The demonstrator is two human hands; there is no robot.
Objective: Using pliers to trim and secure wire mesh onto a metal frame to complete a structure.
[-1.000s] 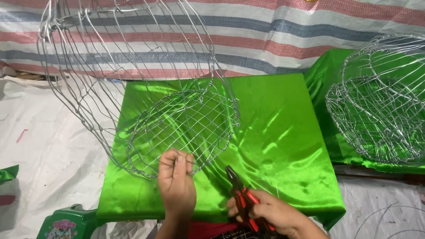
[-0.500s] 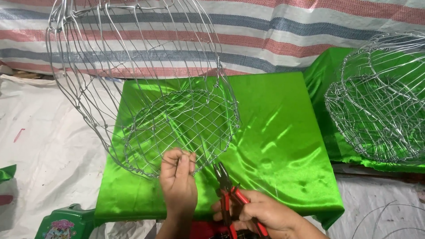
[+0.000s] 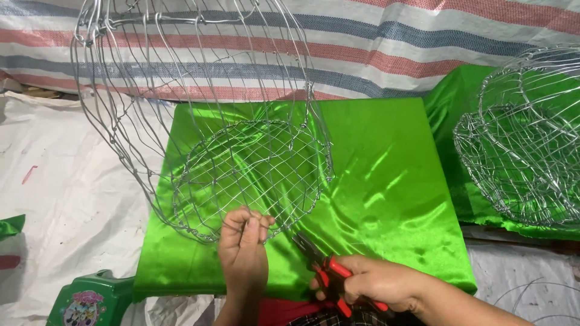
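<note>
A large silver wire basket frame (image 3: 199, 115) hangs tilted in front of me, its mesh bottom (image 3: 254, 172) facing me over a shiny green satin cloth (image 3: 386, 181). My left hand (image 3: 243, 250) pinches the lower rim of the mesh bottom. My right hand (image 3: 374, 284) grips red-handled pliers (image 3: 323, 271), whose dark jaws point up and left toward the rim, just right of my left hand.
A second wire basket frame (image 3: 525, 139) rests on green cloth at the right. A striped tarp (image 3: 393, 42) hangs behind. White sheeting (image 3: 66, 199) covers the floor at left, with a small green plastic stool (image 3: 90, 299) at the lower left. Loose wire (image 3: 531, 293) lies at the lower right.
My right hand swung the pliers from pointing up at the right toward the rim beside my left hand. The basket frame shifted slightly right.
</note>
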